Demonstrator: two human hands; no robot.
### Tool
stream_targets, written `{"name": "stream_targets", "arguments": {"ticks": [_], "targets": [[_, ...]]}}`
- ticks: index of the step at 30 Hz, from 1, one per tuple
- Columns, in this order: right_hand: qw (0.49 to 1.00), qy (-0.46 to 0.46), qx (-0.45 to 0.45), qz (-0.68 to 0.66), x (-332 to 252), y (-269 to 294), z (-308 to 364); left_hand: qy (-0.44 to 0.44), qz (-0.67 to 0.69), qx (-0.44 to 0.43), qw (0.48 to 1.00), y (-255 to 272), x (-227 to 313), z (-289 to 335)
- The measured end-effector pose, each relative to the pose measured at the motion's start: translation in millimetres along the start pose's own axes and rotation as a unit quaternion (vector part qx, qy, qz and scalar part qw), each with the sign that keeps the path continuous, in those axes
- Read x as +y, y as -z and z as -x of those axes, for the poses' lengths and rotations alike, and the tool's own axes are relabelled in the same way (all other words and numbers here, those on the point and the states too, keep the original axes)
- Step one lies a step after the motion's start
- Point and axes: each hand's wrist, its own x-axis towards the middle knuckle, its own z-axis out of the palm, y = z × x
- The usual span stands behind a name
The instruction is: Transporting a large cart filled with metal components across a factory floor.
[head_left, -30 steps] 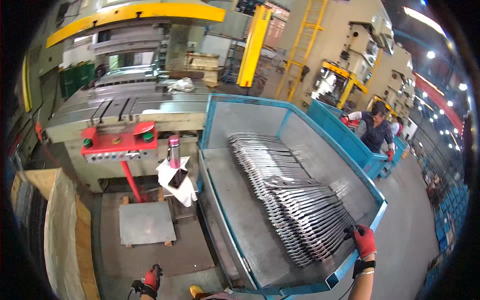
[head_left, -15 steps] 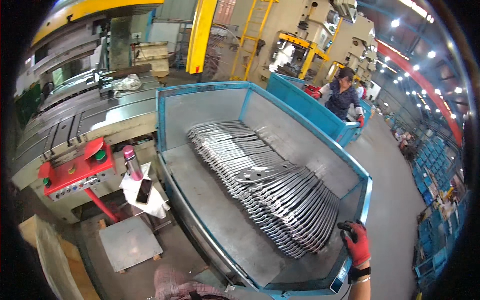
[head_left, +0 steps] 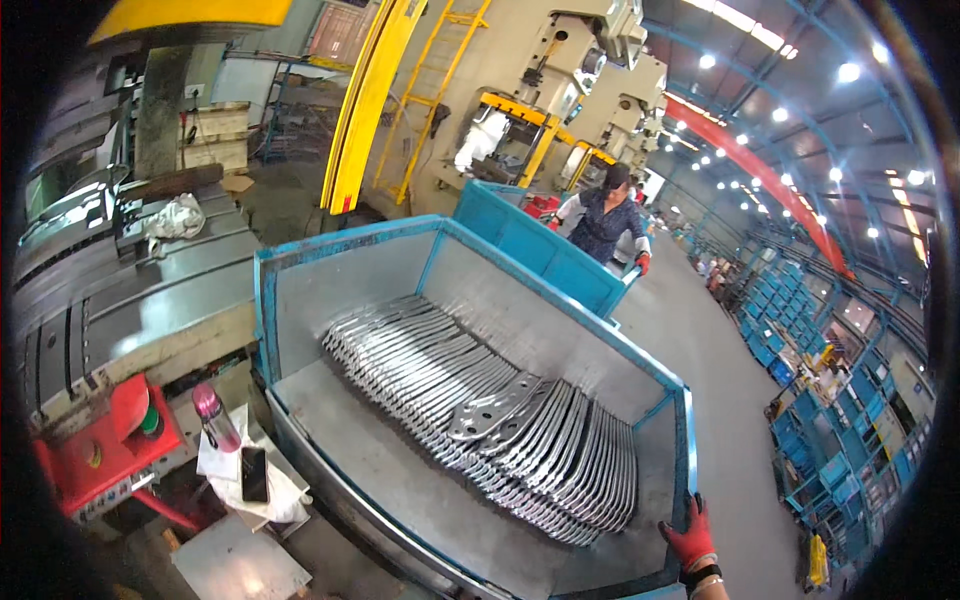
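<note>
My right hand (head_left: 690,543), in a red glove with dark fingertips, lies at the near right rim of a large blue-framed metal bin (head_left: 655,408). Its thumb and fingers are spread apart, and no loose thing shows in it. Whether it bears weight on the rim I cannot tell. Inside the bin, many curved flat metal parts (head_left: 400,355) stand packed on edge in a long row. A few flat metal pieces with holes (head_left: 497,410) lie on top of them. My left hand is out of view.
Left of the bin are a red control box (head_left: 105,455), a pink bottle (head_left: 215,418) and a phone (head_left: 255,474) on a cloth-covered stand. A co-worker (head_left: 605,222) is at another blue bin (head_left: 535,240) beyond. Blue racks (head_left: 850,420) line the right side.
The view has swung to the right, and the bin now appears further left. My right hand stays by the bin's rim, its fingers more spread. A plaid-clothed part at the lower edge has left the view.
</note>
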Motion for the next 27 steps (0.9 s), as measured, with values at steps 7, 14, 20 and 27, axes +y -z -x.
{"name": "stream_targets", "arguments": {"ticks": [7,14,20,27], "targets": [[0.938,-0.337,-0.029,-0.071,47,-24,7,-0.039,-0.038,-0.031,0.998,63,67,-25],[0.953,-0.3,-0.038,0.012,12,-12,32,-0.054,-0.063,-0.055,0.995,70,97,-12],[0.931,-0.356,-0.08,0.0,-5,-3,31,-0.057,-0.102,-0.076,0.99,62,119,-10],[0.947,-0.322,-0.02,-0.012,-9,-8,39,-0.075,-0.142,-0.101,0.982,42,159,-11]]}}
